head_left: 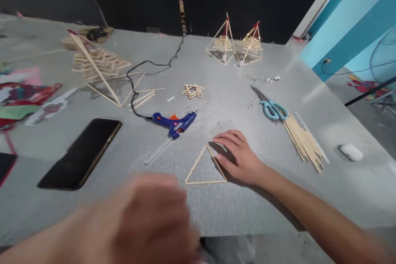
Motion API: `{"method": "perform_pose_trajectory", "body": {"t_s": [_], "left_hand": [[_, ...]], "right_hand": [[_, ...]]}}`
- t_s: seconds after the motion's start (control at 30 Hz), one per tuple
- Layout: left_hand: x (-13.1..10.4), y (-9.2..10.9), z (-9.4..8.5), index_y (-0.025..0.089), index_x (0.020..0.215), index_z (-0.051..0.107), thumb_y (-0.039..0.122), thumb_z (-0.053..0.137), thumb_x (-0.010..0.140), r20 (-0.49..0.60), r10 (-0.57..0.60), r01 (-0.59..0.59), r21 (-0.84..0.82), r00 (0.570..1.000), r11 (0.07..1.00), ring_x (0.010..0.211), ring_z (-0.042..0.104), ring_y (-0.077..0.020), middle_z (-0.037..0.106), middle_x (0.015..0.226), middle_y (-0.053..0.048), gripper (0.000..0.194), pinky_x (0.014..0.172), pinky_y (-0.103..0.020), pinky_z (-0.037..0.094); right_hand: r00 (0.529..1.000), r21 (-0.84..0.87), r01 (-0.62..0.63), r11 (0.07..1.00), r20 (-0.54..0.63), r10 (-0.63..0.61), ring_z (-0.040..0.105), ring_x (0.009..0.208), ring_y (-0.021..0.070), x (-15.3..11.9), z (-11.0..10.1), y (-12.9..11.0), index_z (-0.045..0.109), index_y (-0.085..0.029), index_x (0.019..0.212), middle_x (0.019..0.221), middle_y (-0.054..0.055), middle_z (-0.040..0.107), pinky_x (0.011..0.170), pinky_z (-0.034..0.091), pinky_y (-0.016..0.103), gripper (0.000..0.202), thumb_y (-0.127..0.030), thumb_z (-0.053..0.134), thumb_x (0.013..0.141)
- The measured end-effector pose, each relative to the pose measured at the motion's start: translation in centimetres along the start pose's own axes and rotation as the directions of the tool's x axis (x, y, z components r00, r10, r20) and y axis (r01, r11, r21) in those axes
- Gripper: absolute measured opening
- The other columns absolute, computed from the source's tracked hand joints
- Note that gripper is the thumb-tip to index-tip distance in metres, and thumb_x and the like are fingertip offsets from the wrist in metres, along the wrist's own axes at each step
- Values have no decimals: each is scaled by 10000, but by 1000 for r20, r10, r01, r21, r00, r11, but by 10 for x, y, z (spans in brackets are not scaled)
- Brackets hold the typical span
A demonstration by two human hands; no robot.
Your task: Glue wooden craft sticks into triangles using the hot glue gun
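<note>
Counter [229,214], smooth, grey: left hand [151,222] blurred, grip indeterminate; beyond it, blue plastic glue gun [184,123]; flat between the hands, pale wooden-stick triangle [206,182]; beside it, right hand [244,163], thumb and fingers parted. Light fingertip pressure should avoid skewing corners.

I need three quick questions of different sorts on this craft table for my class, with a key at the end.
1. What is the main colour of the glue gun? (a) green (b) blue (c) yellow
2. True or false: the right hand is beside the stick triangle.
3. Fill the gap: the small stick star has ___ points.
Key: 1 b; 2 true; 3 six.
</note>
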State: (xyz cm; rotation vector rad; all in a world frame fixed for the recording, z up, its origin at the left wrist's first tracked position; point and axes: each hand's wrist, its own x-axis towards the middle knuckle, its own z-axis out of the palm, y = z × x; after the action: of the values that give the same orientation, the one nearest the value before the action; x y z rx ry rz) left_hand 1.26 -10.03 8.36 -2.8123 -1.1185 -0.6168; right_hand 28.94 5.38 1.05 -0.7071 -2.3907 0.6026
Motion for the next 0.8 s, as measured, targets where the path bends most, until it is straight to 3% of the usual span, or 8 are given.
{"method": "perform_pose_trajectory", "body": {"t_s": [0.07,0.1,0.2,0.27,0.4,0.63,0.8], "left_hand": [[23,-37,11,288,839,705,209,581,1010,71,23,-21,-32,997,999,512,524,-165,627,625,40,225,527,-357,461],[31,-52,17,260,923,708,164,515,1044,79,-12,11,19,997,1000,538,555,-167,650,664,35,247,541,-359,454],[39,-78,36,182,1306,669,56,394,1062,146,63,-78,100,987,992,592,597,-186,698,764,23,389,572,-380,436],[37,-83,43,146,1434,603,31,382,1063,197,97,-118,99,976,988,615,616,-190,711,790,17,447,590,-385,439],[33,-84,47,174,1403,609,94,378,1118,215,90,-106,61,972,993,603,638,-178,697,748,27,375,599,-368,449],[37,-87,48,163,1326,649,97,365,1129,160,85,-90,22,984,996,542,573,-166,649,701,34,353,552,-361,401],[35,-85,49,152,1342,667,143,477,1142,193,56,-61,20,980,998,562,594,-161,636,699,58,276,567,-361,381]], "right_hand": [[999,-50,13,999,48,-11,574,1367,324,0,-2,-5,616,-260,1491,1432,126,699,1215,466,596,418,-340,626,1080],[998,-62,14,998,67,-10,566,1384,326,0,-3,-7,601,-259,1509,1454,132,680,1221,464,595,430,-331,613,1085],[991,-102,-14,995,129,27,536,1430,345,0,-4,-11,579,-279,1530,1514,139,631,1218,465,611,445,-319,604,1088],[987,-117,-27,993,155,45,517,1452,360,0,-5,-12,540,-314,1567,1549,131,608,1210,466,633,489,-318,612,1084],[981,-122,-35,992,184,57,496,1475,379,-1,-5,-13,507,-339,1597,1587,120,584,1199,471,658,535,-320,625,1075],[976,-166,-36,985,205,70,488,1486,377,0,-7,-16,580,-292,1540,1597,128,581,1204,473,628,477,-312,632,1067],[978,-196,1,981,205,40,489,1476,360,1,-8,-16,611,-223,1509,1591,146,580,1220,447,606,436,-268,619,1076]]}}
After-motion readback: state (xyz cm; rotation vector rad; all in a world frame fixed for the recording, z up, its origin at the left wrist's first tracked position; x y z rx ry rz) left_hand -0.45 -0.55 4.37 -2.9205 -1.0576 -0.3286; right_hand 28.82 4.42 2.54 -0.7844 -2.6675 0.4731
